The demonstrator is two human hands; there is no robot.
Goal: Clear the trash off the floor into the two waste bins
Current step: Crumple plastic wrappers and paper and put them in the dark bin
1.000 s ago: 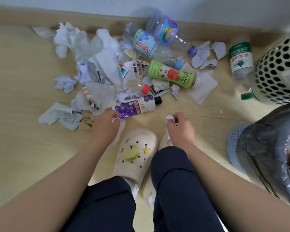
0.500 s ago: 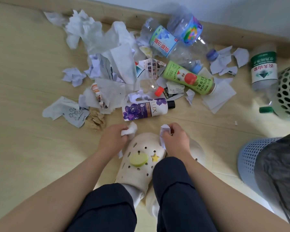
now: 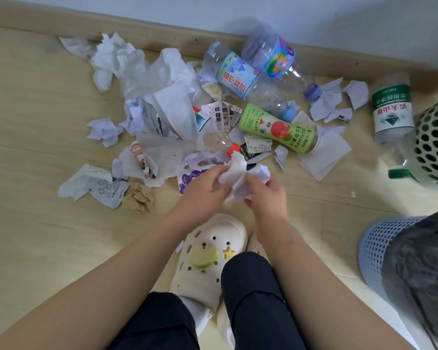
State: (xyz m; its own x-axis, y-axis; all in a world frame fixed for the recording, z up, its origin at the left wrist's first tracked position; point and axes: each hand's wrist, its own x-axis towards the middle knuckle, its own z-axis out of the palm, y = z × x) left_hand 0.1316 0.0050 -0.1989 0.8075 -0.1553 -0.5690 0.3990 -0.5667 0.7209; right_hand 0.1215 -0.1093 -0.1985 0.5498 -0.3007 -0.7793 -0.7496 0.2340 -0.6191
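Floor [image 3: 23,236] open leftward, hands [image 3: 202,188] [image 3: 266,195] gripping tissue [image 3: 234,170]

Six bottles [image 3: 276,130] [image 3: 234,77] [image 3: 271,55] [image 3: 392,109] [image 3: 213,140] [image 3: 185,178] on the floor [image 3: 36,122], two waste bins [image 3: 435,145] [image 3: 374,251], two white clogs [image 3: 213,238] [image 3: 224,327], two hands [image 3: 202,189] [image 3: 267,197], one brown paper wad [image 3: 138,197]

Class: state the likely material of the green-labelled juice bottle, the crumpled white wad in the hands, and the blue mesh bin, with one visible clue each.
The green-labelled juice bottle: probably plastic, glossy printed sleeve. The crumpled white wad: tissue or paper, matte, softly creased. The blue mesh bin: likely moulded plastic, regular lattice wall.
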